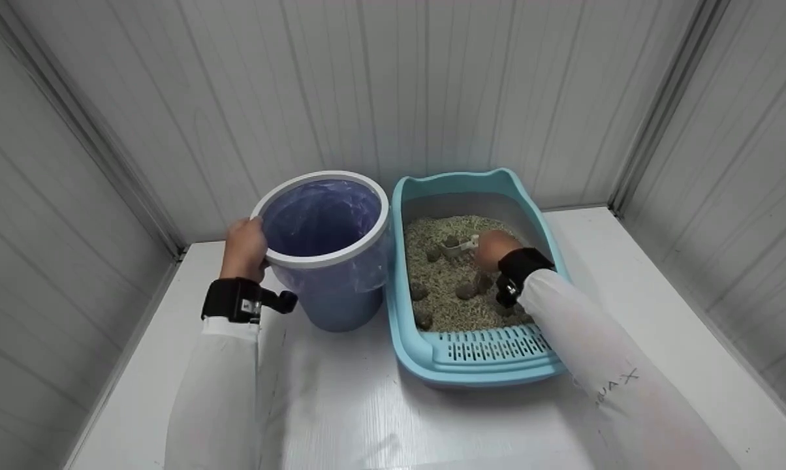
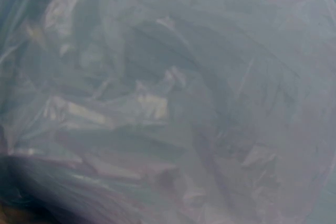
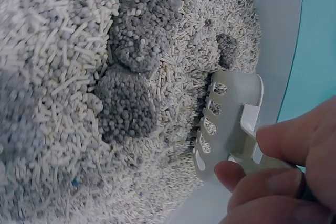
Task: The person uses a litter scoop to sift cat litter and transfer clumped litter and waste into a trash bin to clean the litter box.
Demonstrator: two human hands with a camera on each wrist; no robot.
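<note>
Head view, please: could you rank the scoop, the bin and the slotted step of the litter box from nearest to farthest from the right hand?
1. Scoop, held in the right hand.
2. Slotted step, at the box's front.
3. Bin, left of the box.

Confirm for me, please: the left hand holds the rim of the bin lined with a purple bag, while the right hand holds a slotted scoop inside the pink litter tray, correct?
Not quite: the litter tray is light blue, not pink, as the head view shows. The rest stands: the left hand holds the rim of the bin, and the right hand holds the slotted scoop in the litter.
</note>
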